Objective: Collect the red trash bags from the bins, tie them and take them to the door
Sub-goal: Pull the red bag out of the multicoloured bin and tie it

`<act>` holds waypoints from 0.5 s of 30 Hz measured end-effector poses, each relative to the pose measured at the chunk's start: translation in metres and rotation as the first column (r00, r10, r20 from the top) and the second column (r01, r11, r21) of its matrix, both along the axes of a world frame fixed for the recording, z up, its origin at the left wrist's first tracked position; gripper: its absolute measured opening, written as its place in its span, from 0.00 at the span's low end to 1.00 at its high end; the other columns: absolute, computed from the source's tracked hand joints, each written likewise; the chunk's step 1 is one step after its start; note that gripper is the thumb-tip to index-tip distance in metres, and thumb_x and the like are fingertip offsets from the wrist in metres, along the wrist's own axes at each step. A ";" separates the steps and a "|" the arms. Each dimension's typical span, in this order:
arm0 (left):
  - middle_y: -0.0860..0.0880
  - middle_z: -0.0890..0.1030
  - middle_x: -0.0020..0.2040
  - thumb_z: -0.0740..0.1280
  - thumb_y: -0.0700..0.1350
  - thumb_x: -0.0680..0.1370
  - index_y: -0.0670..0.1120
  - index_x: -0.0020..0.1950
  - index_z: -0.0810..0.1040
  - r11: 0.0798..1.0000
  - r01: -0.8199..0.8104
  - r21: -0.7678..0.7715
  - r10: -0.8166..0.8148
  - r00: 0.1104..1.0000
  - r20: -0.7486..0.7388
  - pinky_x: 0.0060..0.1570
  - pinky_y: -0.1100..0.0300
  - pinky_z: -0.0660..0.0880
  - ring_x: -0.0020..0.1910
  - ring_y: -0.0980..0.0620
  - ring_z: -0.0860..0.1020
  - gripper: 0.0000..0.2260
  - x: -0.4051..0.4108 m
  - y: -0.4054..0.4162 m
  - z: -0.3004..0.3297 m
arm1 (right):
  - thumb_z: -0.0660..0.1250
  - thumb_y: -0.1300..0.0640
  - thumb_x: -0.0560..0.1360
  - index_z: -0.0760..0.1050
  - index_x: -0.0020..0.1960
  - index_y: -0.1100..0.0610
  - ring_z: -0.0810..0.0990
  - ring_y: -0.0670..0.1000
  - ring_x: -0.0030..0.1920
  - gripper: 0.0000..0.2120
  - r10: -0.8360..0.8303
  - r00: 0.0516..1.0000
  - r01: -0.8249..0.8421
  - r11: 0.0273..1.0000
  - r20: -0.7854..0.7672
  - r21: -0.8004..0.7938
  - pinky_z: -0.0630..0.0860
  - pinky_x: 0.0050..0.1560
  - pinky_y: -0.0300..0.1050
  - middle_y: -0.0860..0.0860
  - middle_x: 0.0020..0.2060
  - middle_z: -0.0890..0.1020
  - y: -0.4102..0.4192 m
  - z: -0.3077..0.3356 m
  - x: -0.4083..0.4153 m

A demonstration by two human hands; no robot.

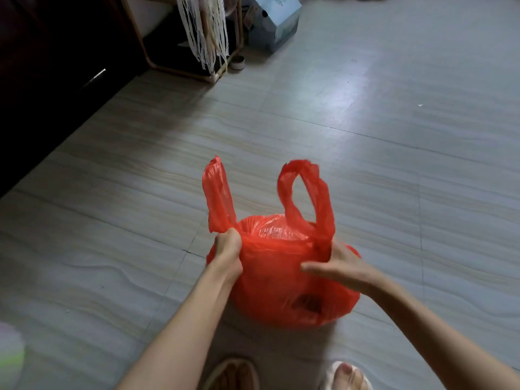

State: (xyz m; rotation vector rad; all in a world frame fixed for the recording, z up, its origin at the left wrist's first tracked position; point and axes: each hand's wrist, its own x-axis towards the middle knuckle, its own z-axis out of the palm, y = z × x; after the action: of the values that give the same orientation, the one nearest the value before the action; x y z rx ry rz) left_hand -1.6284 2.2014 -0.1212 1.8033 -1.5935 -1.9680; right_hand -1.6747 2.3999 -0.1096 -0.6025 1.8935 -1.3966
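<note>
Fingers of left hand (pixel 228 249) curling tight around the left handle (pixel 216 192) at its base; fingers of right hand (pixel 334 266) lying straight and together, pressing beside the right handle (pixel 306 192). One red trash bag (pixel 281 291) sitting full on tiled floor (pixel 394 164), two handles standing upright, well apart. Lying beyond, clear of the bag: one wooden rack (pixel 180 35) with hanging cords, one blue box (pixel 274 23), one small tin (pixel 237 63); two slippered feet (pixel 233 374) just beside the bag.

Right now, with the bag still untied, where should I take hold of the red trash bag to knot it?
Grip the red trash bag by its two handle loops, low near their bases, coming from above. Both stand upright and free; the left hand already grips one, the right hand touches the other.
</note>
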 end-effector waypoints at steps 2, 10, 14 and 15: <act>0.37 0.79 0.57 0.57 0.39 0.75 0.37 0.59 0.76 0.999 0.030 0.032 -0.028 0.998 -0.064 0.59 0.44 0.74 0.56 0.40 0.78 0.15 -0.001 0.000 -0.001 | 0.74 0.65 0.64 0.68 0.63 0.55 0.74 0.34 0.54 0.29 0.011 0.983 0.001 0.998 -0.186 0.068 0.68 0.53 0.23 0.45 0.55 0.77 0.002 -0.005 0.005; 0.45 0.81 0.44 0.66 0.48 0.73 0.40 0.49 0.78 0.864 0.459 0.207 -0.273 0.772 -0.574 0.52 0.57 0.76 0.45 0.49 0.80 0.11 0.026 -0.013 0.009 | 0.66 0.72 0.68 0.82 0.32 0.52 0.81 0.40 0.31 0.17 -0.333 0.926 0.330 0.943 0.178 0.049 0.77 0.32 0.34 0.43 0.28 0.84 -0.009 -0.016 -0.003; 0.58 0.78 0.43 0.70 0.39 0.71 0.46 0.54 0.78 0.473 0.735 -0.486 -0.849 0.528 -0.027 0.38 0.82 0.68 0.45 0.60 0.76 0.12 0.036 -0.022 0.013 | 0.68 0.64 0.70 0.82 0.37 0.53 0.83 0.48 0.35 0.09 -0.309 0.901 0.297 0.951 0.304 0.086 0.80 0.39 0.43 0.48 0.32 0.85 -0.016 -0.016 -0.014; 0.56 0.79 0.43 0.69 0.36 0.71 0.44 0.51 0.80 0.416 0.691 -0.592 -0.843 0.537 0.034 0.38 0.79 0.70 0.45 0.57 0.77 0.10 0.034 -0.023 0.013 | 0.68 0.64 0.70 0.82 0.37 0.54 0.83 0.49 0.35 0.08 -0.317 0.892 0.304 0.948 0.323 0.090 0.80 0.40 0.45 0.49 0.32 0.85 -0.018 -0.017 -0.017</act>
State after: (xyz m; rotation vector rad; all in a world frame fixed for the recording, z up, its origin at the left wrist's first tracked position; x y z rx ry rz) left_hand -1.5943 2.1788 -0.1084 0.4998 -2.8128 -1.5156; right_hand -1.6915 2.3822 -0.1265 -0.0297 1.7826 -1.5453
